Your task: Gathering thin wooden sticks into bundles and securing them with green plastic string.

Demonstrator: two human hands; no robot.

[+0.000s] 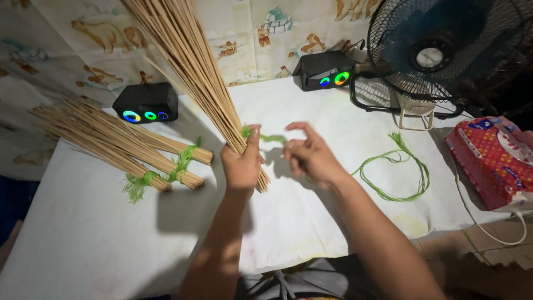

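here the left hand (242, 164) clasps pale, thin sticks (191, 61)

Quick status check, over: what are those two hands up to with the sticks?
Left hand gripping stick bundle. Right hand pinching green string at the bundle. Two tied bundles lie left, loose green cord right. Nothing in the way.

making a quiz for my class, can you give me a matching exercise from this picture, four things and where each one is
Things:
1. bundle of sticks
2. tied stick bundles
3. loose green string
4. fan

Places:
A. top right, at the table's far edge
B. lying flat on the cloth, left of the hands
C. gripped in the left hand
D. looped on the cloth, right of the right hand

Pairs: 1-C, 2-B, 3-D, 4-A
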